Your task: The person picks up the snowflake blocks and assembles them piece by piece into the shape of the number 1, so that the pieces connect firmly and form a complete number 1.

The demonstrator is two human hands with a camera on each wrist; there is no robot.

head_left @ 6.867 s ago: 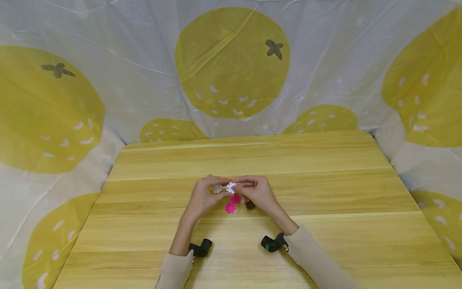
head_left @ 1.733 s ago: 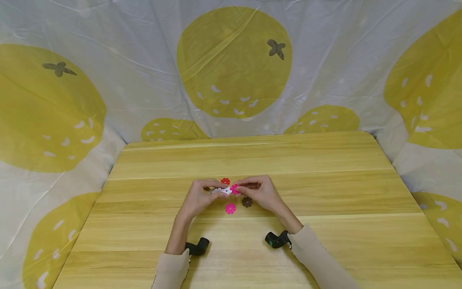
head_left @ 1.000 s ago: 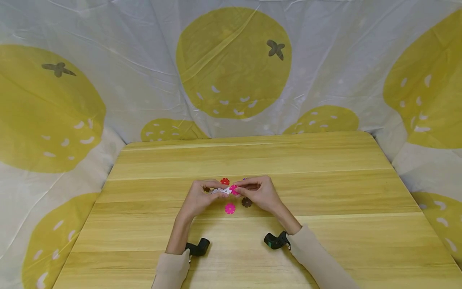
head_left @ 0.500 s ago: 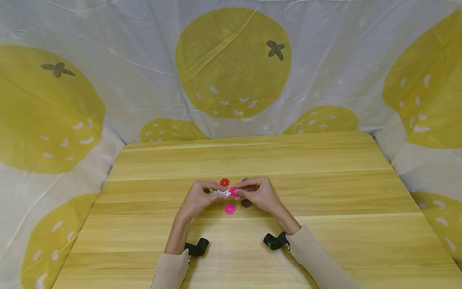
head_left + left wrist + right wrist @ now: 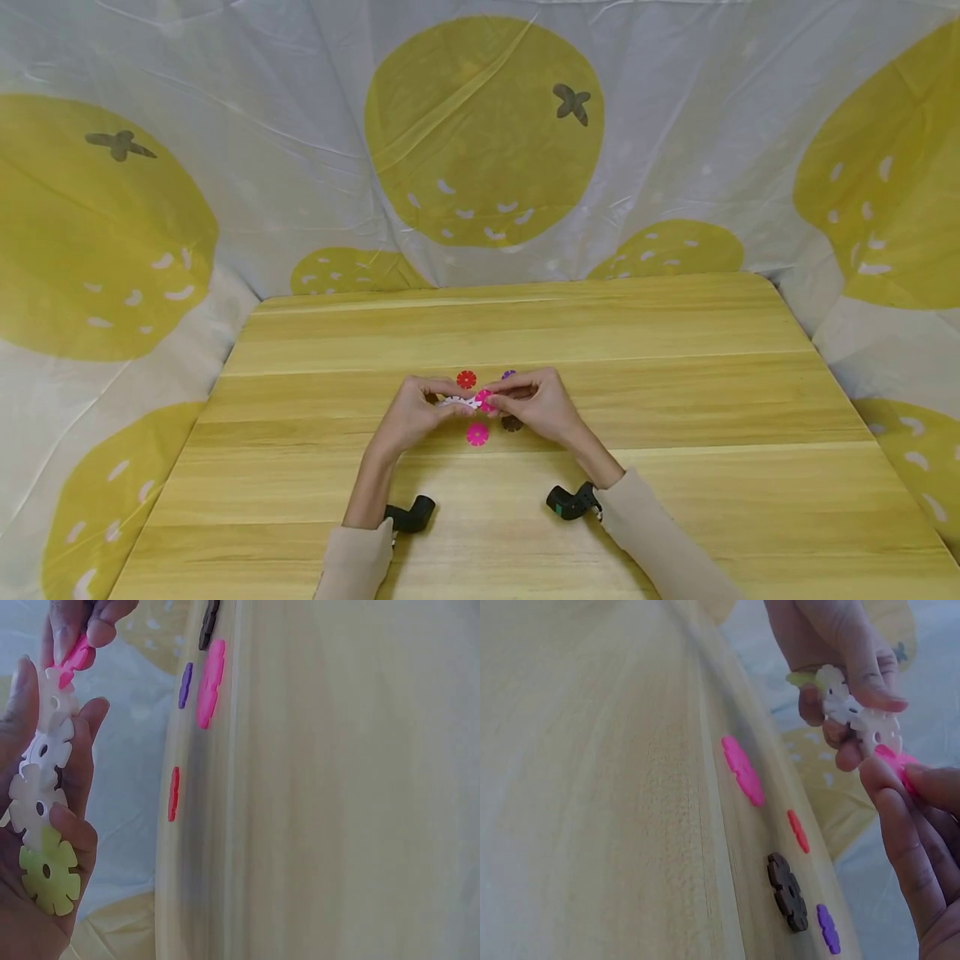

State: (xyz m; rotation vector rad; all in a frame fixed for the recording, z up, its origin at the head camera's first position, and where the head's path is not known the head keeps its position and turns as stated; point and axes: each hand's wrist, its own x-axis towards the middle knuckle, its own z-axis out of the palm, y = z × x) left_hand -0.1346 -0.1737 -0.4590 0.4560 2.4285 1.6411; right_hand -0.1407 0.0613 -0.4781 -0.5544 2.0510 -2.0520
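Observation:
My left hand (image 5: 411, 414) grips a chain of slotted plastic snowflake discs (image 5: 41, 802) between thumb and fingers. The discs are white, with a yellow-green disc (image 5: 49, 874) at the end by the palm. My right hand (image 5: 546, 407) pinches a pink snowflake disc (image 5: 895, 766) between thumb and index finger. That disc's edge meets the slotted rim of the outermost white disc (image 5: 879, 733), and the two stand at an angle to each other. Both hands are close together above the table, and the left fingers cover part of the chain in the head view.
Loose discs lie on the wooden table (image 5: 637, 517) around the hands: a pink one (image 5: 477, 434) nearer me, a brown one (image 5: 512, 424) and a purple one (image 5: 508, 375) partly behind the right hand, and a red one (image 5: 467, 380) farther back. A patterned cloth (image 5: 675, 125) hangs behind the table.
In the oldest frame my right hand held a white disc at the left hand's piece; since then it has taken up a pink disc. Over the last second both hands have shifted only slightly.

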